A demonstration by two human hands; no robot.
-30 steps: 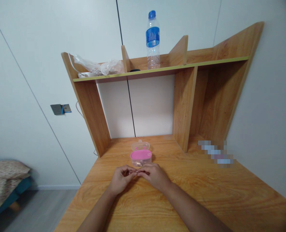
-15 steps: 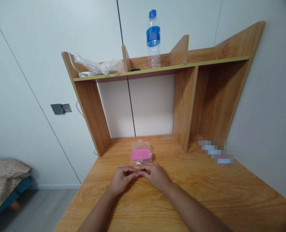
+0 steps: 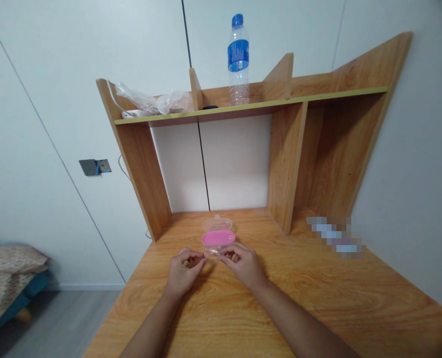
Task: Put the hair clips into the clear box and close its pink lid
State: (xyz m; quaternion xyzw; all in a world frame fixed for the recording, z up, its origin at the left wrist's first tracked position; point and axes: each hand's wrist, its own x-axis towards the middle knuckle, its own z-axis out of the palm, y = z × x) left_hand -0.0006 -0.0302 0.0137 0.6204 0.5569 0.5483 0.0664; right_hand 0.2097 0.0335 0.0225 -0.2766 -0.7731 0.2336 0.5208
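Both of my hands rest on the wooden desk (image 3: 317,298) just in front of a small pink box (image 3: 218,239) whose clear lid (image 3: 217,224) lies open behind it. My left hand (image 3: 182,272) has its fingers curled in a pinch near the box's left front corner. My right hand (image 3: 243,265) is also pinched, its fingertips close to the box's front. Between the two hands there seems to be a thin, tiny item that I cannot make out. The fingertips are a little apart.
A wooden hutch (image 3: 288,149) with an upper shelf stands at the back of the desk. On the shelf are a water bottle (image 3: 238,59) with a blue cap and a crumpled clear plastic bag (image 3: 153,103). A bed (image 3: 8,283) shows at lower left. A blurred patch (image 3: 334,237) lies at the right.
My hands have slid forward toward the pink box and drawn slightly apart; earlier their fingertips met in front of it.
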